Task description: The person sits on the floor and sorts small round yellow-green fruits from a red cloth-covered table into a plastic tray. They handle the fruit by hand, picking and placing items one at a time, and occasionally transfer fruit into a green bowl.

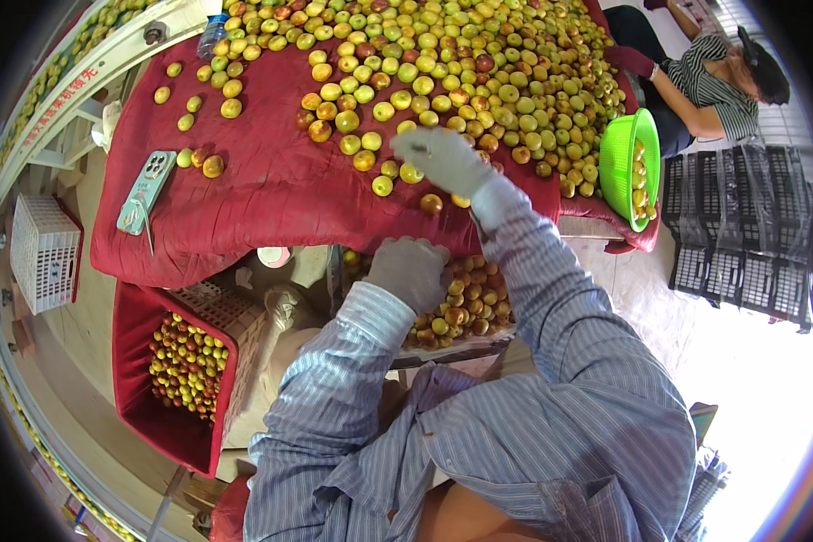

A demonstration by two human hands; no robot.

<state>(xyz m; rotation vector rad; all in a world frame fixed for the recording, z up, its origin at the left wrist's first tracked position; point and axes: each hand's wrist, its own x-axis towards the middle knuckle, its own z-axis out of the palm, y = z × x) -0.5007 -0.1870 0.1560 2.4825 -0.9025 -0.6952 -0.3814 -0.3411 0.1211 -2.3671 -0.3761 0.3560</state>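
Both of my hands wear pale grey gloves. My right hand (pixel 444 157) reaches over the red padded cloth (pixel 271 176) at the near edge of a wide spread of green and brown jujubes (pixel 515 101). Its fingers point left, and whether a fruit is in them is hidden. At the table's near edge, my left hand (pixel 410 274) is bent, back upward, above a container of jujubes (pixel 471 298) by my lap. Its fingertips and palm are out of sight. A few single jujubes (pixel 431 204) lie on the cloth between the hands.
A green plastic basket (pixel 613 169) with jujubes stands at the table's right corner, near a seated person (pixel 711 95). On the left are a phone (pixel 146 193), a bottle (pixel 211 37), and a red-lined crate (pixel 132 379) of jujubes. Black crates (pixel 738 230) stand at right.
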